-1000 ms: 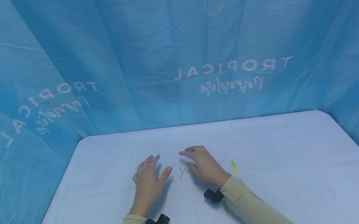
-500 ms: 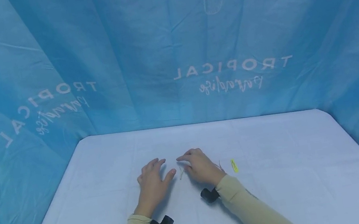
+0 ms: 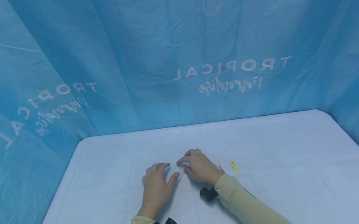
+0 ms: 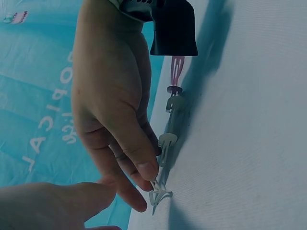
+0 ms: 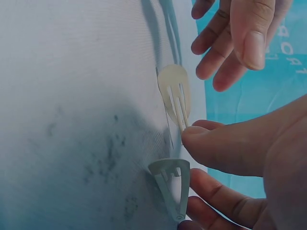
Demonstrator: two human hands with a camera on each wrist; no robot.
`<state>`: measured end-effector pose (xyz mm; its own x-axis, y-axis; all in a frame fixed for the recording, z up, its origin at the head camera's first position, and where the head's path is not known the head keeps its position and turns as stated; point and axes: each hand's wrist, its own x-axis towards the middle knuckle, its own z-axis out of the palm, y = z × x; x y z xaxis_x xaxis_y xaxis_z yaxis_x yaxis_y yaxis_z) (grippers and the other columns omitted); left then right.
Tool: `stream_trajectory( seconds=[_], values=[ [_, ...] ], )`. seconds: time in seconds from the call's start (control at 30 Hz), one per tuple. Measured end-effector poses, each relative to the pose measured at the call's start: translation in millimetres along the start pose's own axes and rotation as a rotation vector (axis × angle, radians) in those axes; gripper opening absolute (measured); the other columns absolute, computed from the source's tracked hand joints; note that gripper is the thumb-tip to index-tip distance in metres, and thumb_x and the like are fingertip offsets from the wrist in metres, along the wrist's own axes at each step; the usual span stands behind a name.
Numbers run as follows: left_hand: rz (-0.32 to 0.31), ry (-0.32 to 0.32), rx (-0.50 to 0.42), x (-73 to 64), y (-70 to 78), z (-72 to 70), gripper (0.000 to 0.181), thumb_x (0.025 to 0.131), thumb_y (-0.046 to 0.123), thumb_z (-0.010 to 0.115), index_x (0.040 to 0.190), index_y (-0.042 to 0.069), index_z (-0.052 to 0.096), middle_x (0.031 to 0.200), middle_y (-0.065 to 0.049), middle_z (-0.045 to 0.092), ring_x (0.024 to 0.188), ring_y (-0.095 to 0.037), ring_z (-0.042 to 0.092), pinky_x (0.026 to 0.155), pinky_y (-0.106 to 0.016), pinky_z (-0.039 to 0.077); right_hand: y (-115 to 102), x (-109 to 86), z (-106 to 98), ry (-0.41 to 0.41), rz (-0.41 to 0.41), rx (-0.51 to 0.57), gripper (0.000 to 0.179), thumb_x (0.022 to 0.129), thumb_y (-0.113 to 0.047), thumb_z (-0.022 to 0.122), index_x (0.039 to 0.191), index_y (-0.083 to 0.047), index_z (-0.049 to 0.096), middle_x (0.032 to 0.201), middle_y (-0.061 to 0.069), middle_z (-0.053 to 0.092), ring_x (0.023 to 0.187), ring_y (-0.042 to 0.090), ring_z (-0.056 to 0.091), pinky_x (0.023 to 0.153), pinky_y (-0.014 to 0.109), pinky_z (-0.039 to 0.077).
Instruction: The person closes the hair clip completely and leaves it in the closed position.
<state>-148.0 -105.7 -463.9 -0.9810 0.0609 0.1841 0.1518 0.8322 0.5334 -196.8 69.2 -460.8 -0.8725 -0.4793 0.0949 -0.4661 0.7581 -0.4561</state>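
In the right wrist view, my right thumb and forefinger pinch the narrow end of a cream snap hair clip [image 5: 173, 79]. Below them lies a grey-white hair clip [image 5: 165, 187] with its parts spread. My right hand [image 3: 201, 167] is low over the table, the pale clip [image 4: 159, 195] by its fingertips in the left wrist view. Just left of it, my left hand [image 3: 158, 189] hovers with relaxed fingers and thumb apart, holding nothing. Its fingers [image 5: 208, 40] are above the cream clip in the right wrist view.
A yellow hair clip [image 3: 234, 166] lies right of my hands on the white table [image 3: 282, 174]. Under the right hand runs a line of clips, among them a pink one [image 4: 177, 72] and a whitish one [image 4: 167, 143]. Blue curtains [image 3: 141, 55] surround the table.
My left hand has moved right, toward the right hand, and the gap between them has narrowed. The right hand has shifted slightly left. The yellow clip has stayed in place.
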Motion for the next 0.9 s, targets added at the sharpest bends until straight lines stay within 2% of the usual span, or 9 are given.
stream_trajectory(
  seconds=[0.27, 0.4, 0.53, 0.9],
  values=[
    [0.015, -0.004, 0.036, 0.3, 0.4, 3.8, 0.044, 0.092, 0.035, 0.074, 0.121, 0.003, 0.068, 0.116, -0.016, 0.065, 0.109, -0.035, 0.056, 0.090, -0.052, 0.044, -0.3, 0.3, -0.4, -0.018, 0.023, 0.003, 0.027, 0.095, -0.011, 0.067, 0.121, -0.014, 0.073, 0.124, 0.014, 0.063, 0.116, 0.034, 0.055, 0.100, 0.050, 0.045],
    [0.026, -0.005, 0.053, 0.6, 2.4, 4.5, 0.041, 0.089, 0.034, 0.077, 0.116, 0.003, 0.070, 0.098, -0.009, 0.066, 0.093, -0.027, 0.058, 0.081, -0.044, 0.048, -0.3, 0.2, -0.7, -0.017, 0.018, -0.003, 0.026, 0.094, -0.011, 0.069, 0.119, -0.014, 0.073, 0.124, 0.013, 0.063, 0.116, 0.035, 0.055, 0.099, 0.050, 0.045],
    [0.026, -0.022, 0.053, 1.1, 4.5, 4.7, 0.039, 0.086, 0.034, 0.080, 0.111, 0.004, 0.072, 0.084, -0.002, 0.062, 0.082, -0.021, 0.055, 0.073, -0.038, 0.046, -0.4, 0.4, -0.4, -0.019, 0.025, 0.007, 0.026, 0.093, -0.012, 0.070, 0.119, -0.015, 0.073, 0.124, 0.013, 0.062, 0.114, 0.033, 0.055, 0.098, 0.049, 0.046],
    [0.007, -0.053, 0.065, 2.4, 6.9, 9.1, 0.035, 0.084, 0.030, 0.082, 0.106, 0.005, 0.074, 0.081, 0.000, 0.059, 0.079, -0.017, 0.053, 0.068, -0.033, 0.044, 0.5, 0.5, 0.8, -0.010, 0.027, -0.013, 0.025, 0.093, -0.013, 0.071, 0.117, -0.018, 0.075, 0.122, 0.010, 0.062, 0.112, 0.030, 0.055, 0.097, 0.047, 0.046]
  ],
)
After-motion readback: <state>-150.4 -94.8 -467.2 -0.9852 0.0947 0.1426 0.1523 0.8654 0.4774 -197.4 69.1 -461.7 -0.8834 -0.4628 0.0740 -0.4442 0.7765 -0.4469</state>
